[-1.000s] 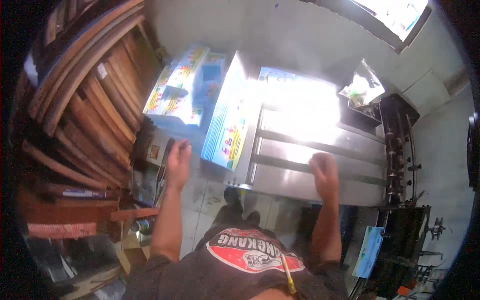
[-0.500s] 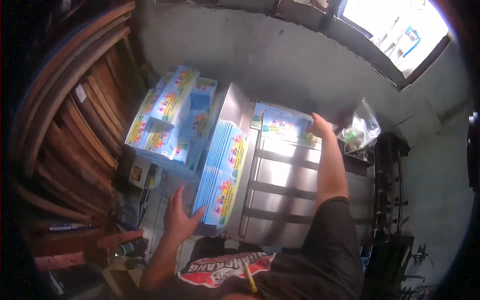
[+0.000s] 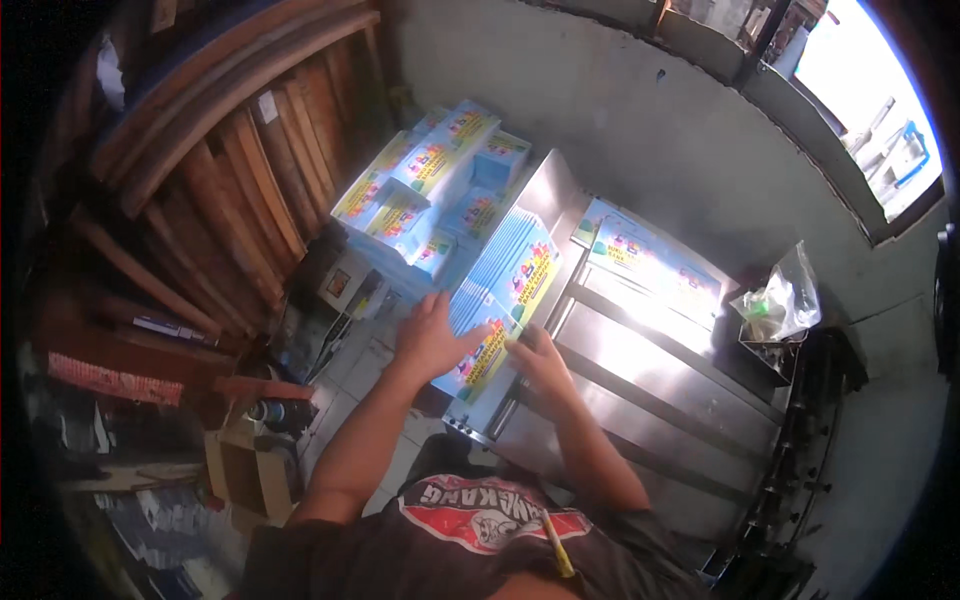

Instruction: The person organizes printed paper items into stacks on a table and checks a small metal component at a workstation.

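Observation:
Blue-and-yellow booklets (image 3: 500, 262) with colourful cartoon figures stand in two overlapping piles along a metal ledge. At the nearer pile (image 3: 481, 362), my left hand (image 3: 432, 342) rests on the left edge, fingers spread and thumb reaching across the top cover. Opposite it, my right hand (image 3: 543, 362) has its extended fingers against the right edge of that pile. Neither hand shows a closed grip. Further back on the metal machine bed, more booklets or printed sheets (image 3: 655, 262) lie flat in a row, partly washed out by glare.
Left of the ledge rises a tall pile of the same booklets (image 3: 430, 165). A slatted metal bed (image 3: 640, 345) spreads to the right, with a clear plastic bag (image 3: 790, 305) in a box beyond. Wooden boards (image 3: 245, 160) lean at the left; an open carton (image 3: 245, 470) sits below.
My right hand has come back from the flat booklets at the far side to the near pile. My left hand has moved onto that pile's edge. The view has shifted.

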